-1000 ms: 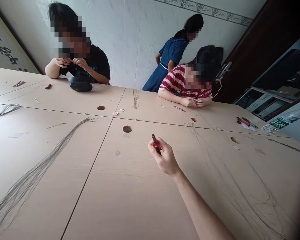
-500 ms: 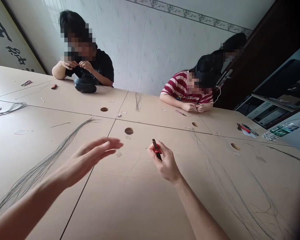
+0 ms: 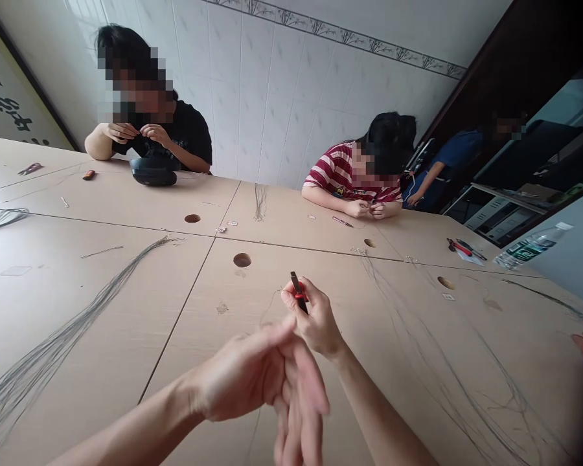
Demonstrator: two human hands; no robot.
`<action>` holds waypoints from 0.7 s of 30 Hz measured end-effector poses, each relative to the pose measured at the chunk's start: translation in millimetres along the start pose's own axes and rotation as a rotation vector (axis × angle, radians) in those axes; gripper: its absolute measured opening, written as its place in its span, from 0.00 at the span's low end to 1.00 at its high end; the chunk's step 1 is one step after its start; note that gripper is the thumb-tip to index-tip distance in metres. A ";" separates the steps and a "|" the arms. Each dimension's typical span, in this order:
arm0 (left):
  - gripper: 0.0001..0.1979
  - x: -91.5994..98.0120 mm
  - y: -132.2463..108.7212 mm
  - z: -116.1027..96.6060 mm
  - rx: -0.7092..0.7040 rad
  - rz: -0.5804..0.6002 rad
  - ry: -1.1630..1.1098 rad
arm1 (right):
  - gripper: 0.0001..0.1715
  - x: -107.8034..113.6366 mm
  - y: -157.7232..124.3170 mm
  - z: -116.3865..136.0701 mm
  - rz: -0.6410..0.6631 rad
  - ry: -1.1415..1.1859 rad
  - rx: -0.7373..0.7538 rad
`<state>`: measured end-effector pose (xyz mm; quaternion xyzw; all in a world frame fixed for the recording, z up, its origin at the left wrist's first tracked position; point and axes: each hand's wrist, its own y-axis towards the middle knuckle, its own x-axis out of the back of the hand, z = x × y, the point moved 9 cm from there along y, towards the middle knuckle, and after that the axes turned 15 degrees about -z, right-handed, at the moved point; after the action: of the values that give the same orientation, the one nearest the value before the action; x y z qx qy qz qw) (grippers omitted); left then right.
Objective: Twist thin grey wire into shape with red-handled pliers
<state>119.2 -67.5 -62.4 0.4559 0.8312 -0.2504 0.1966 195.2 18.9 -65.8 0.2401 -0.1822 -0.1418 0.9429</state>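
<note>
My right hand [image 3: 320, 320] is closed around small pliers [image 3: 300, 299] with a red grip and a dark metal head pointing up and away. A thin wire [image 3: 271, 304] runs from its fingertips down toward the table, pinched there as far as I can see. In front of it, nearer to me, my left hand [image 3: 282, 388] is open and somewhat blurred, fingers stretched out and palm turned partly up. It holds nothing and covers part of the wire, which shows again below the hand.
A long bundle of thin wires [image 3: 92, 310] lies on the left of the table; more loose strands [image 3: 432, 343] spread at right. Round holes [image 3: 241, 259] pierce the tabletop. A black case [image 3: 153, 172], a bottle [image 3: 532, 246] and red-handled tools [image 3: 461, 247] stand farther off. Two people sit opposite.
My left hand has swung right and toward me, its palm turning into view. The right hand keeps its hold on the pliers. A person in blue at the back has moved right; the view shifts slightly.
</note>
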 end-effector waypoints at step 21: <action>0.21 119.3 -27.9 -97.2 -0.979 -1.014 -0.292 | 0.10 1.2 -4.5 23.1 -0.006 0.056 0.017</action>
<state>25.2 56.3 -44.5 -0.1649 0.9227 0.0322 0.3471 186.0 5.4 -48.8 0.2527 -0.1561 -0.1365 0.9451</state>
